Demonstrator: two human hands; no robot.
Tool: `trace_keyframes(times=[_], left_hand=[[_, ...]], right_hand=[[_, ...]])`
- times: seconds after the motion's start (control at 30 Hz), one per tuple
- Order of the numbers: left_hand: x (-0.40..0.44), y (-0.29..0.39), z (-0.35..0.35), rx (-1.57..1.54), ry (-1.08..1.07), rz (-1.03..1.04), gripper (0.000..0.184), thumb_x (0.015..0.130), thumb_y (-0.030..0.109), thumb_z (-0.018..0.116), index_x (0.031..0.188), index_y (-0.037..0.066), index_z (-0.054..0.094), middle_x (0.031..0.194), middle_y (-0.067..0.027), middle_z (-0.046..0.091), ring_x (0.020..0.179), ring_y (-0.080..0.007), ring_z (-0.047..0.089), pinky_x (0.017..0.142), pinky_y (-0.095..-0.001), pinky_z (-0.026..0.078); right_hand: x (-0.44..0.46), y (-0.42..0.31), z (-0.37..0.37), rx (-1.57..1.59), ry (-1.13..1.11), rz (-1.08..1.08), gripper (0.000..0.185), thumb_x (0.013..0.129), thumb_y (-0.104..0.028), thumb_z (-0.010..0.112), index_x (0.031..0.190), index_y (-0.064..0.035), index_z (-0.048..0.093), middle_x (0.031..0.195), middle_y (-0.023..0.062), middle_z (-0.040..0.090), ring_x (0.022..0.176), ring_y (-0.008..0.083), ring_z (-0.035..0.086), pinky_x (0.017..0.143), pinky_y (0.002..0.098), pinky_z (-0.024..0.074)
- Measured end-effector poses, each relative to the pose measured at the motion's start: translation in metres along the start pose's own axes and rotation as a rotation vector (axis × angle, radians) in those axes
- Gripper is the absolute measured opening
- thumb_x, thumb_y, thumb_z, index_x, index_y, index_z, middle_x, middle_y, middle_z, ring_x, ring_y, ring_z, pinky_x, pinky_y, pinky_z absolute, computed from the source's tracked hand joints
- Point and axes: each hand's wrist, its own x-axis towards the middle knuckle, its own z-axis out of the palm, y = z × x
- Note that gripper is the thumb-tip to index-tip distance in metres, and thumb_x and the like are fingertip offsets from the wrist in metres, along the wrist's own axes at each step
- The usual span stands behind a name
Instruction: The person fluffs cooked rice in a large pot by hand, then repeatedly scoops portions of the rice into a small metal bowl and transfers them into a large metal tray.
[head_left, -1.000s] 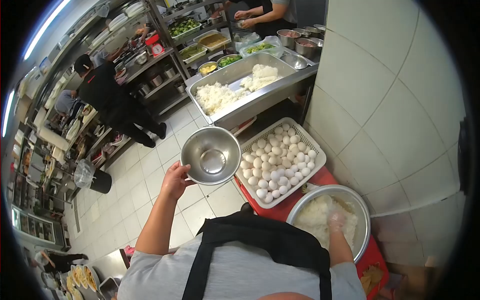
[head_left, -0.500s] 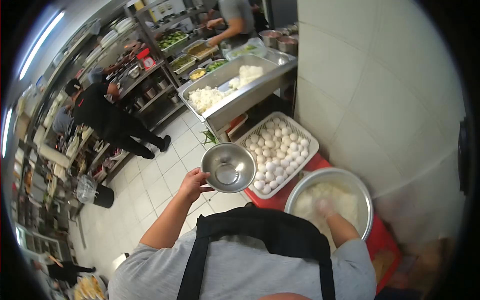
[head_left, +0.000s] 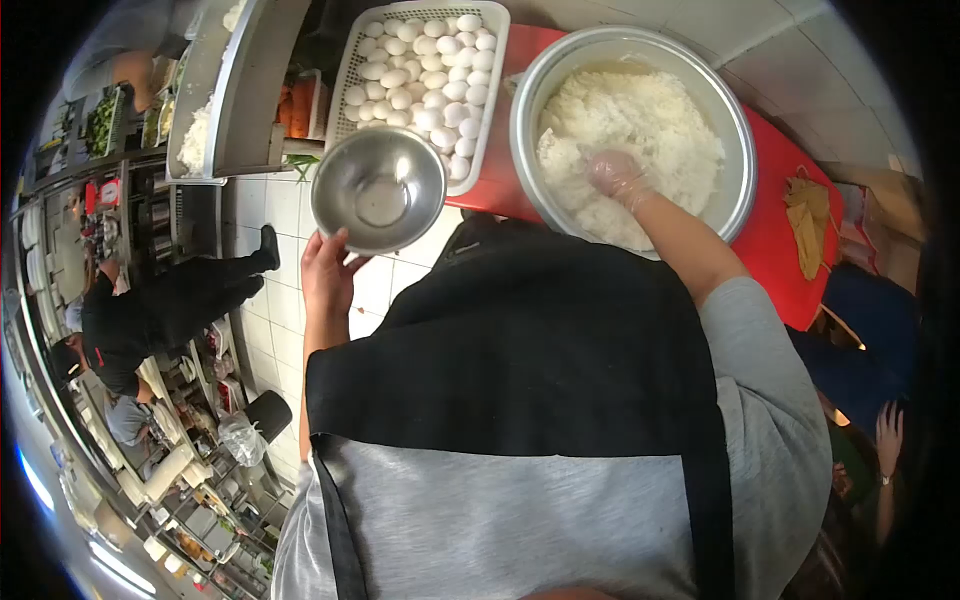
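Note:
My left hand (head_left: 328, 277) grips the rim of a metal bowl (head_left: 379, 188), which holds nothing and is tilted toward me. In a large metal pot (head_left: 737, 150) of white rice (head_left: 640, 120), my right hand (head_left: 617, 175) wears a clear glove and presses into the rice. Its fingertips are sunk in or hidden by the rice, so their pose does not show. The pot rests on a red surface (head_left: 790, 290). Just beyond the bowl is a white basket (head_left: 495, 100) full of eggs (head_left: 432, 62).
A metal tray (head_left: 245, 90) with rice stands at the upper left, near carrots (head_left: 300, 105). A person in black (head_left: 160, 315) works at shelves on the left. A bin (head_left: 268, 415) stands on the floor. Another person's hand (head_left: 889, 438) shows at the right edge.
The view has turned toward the pot, so the basket and pot appear higher in the frame. My left hand still holds the bowl; my right hand stays in the rice.

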Motion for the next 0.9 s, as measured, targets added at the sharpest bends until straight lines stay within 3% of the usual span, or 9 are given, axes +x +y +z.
trace_keyframes(times=[0.07,0.1,0.27,0.37,0.47,0.57,0.67,0.8,0.9], left_hand=[[0.018,-0.002,0.019,0.035,-0.030,0.000,0.013,0.081,0.009,0.054,0.093,0.004,0.052,0.089,-0.0068,0.058,0.086,-0.0159,0.057,0.074,-0.0389,0.052],[0.028,-0.004,0.031,0.062,-0.070,0.018,0.018,0.082,0.010,0.055,0.098,0.003,0.053,0.090,-0.0069,0.058,0.090,-0.0191,0.057,0.077,-0.0416,0.050],[0.058,0.001,0.114,0.204,-0.317,0.132,0.007,0.079,0.006,0.055,0.085,0.003,0.053,0.089,-0.0090,0.058,0.081,-0.0193,0.059,0.070,-0.0375,0.054],[0.079,-0.023,0.151,0.326,-0.435,0.182,0.005,0.078,0.004,0.055,0.081,0.003,0.051,0.086,-0.0101,0.058,0.079,-0.0202,0.060,0.069,-0.0378,0.054],[0.076,-0.039,0.186,0.249,-0.528,-0.017,0.006,0.079,0.005,0.054,0.084,0.002,0.052,0.083,-0.0083,0.056,0.078,-0.0190,0.059,0.069,-0.0382,0.054],[0.083,-0.057,0.192,0.191,-0.474,-0.115,0.010,0.079,0.005,0.054,0.087,0.001,0.053,0.082,-0.0081,0.057,0.078,-0.0189,0.059,0.069,-0.0387,0.054],[0.078,-0.058,0.173,0.270,-0.390,-0.119,0.015,0.079,0.004,0.052,0.093,0.000,0.053,0.086,-0.0090,0.059,0.080,-0.0189,0.059,0.070,-0.0373,0.054],[0.069,-0.048,0.136,0.278,-0.349,-0.020,0.019,0.079,0.004,0.051,0.097,-0.001,0.054,0.089,-0.0106,0.060,0.080,-0.0186,0.059,0.069,-0.0357,0.054],[0.051,-0.032,0.111,0.278,-0.263,-0.026,0.019,0.079,0.004,0.051,0.098,0.000,0.054,0.091,-0.0112,0.060,0.080,-0.0184,0.060,0.069,-0.0347,0.053]], right_hand=[[-0.008,-0.002,0.005,0.066,-0.033,0.073,0.036,0.088,-0.033,0.037,0.097,-0.0064,0.060,0.089,0.0189,0.061,0.082,0.0362,0.058,0.074,0.0427,0.0445],[-0.015,-0.001,0.003,0.138,-0.021,0.076,0.037,0.088,-0.034,0.038,0.099,-0.0061,0.059,0.090,0.0189,0.061,0.083,0.0362,0.058,0.075,0.0423,0.0445],[-0.047,0.015,-0.020,0.241,0.011,0.186,0.040,0.087,-0.038,0.040,0.111,-0.0088,0.054,0.094,0.0180,0.061,0.087,0.0356,0.057,0.078,0.0405,0.0447],[-0.075,0.001,-0.052,0.293,0.454,0.213,0.037,0.088,-0.033,0.041,0.117,-0.0136,0.052,0.097,0.0160,0.061,0.085,0.0341,0.058,0.078,0.0408,0.0447],[-0.082,-0.037,-0.097,0.153,0.561,0.136,0.036,0.088,-0.028,0.042,0.122,-0.0191,0.049,0.097,0.0135,0.061,0.083,0.0315,0.059,0.076,0.0410,0.0455],[-0.070,-0.045,-0.106,0.023,0.468,0.187,0.035,0.088,-0.026,0.042,0.122,-0.0207,0.049,0.094,0.0122,0.062,0.081,0.0296,0.060,0.072,0.0409,0.0466],[-0.057,0.004,-0.124,0.097,0.447,0.264,0.029,0.089,-0.027,0.038,0.110,-0.0191,0.057,0.089,0.0132,0.062,0.076,0.0292,0.060,0.066,0.0408,0.0468],[0.005,0.063,-0.102,-0.267,0.377,0.263,0.028,0.084,-0.021,0.043,0.073,-0.0086,0.065,0.069,0.0082,0.063,0.063,0.0243,0.060,0.065,0.0401,0.0459],[0.024,0.052,-0.080,-0.369,0.373,-0.046,0.020,0.078,-0.014,0.047,0.074,-0.0083,0.066,0.069,0.0097,0.063,0.061,0.0265,0.061,0.063,0.0429,0.0464]])
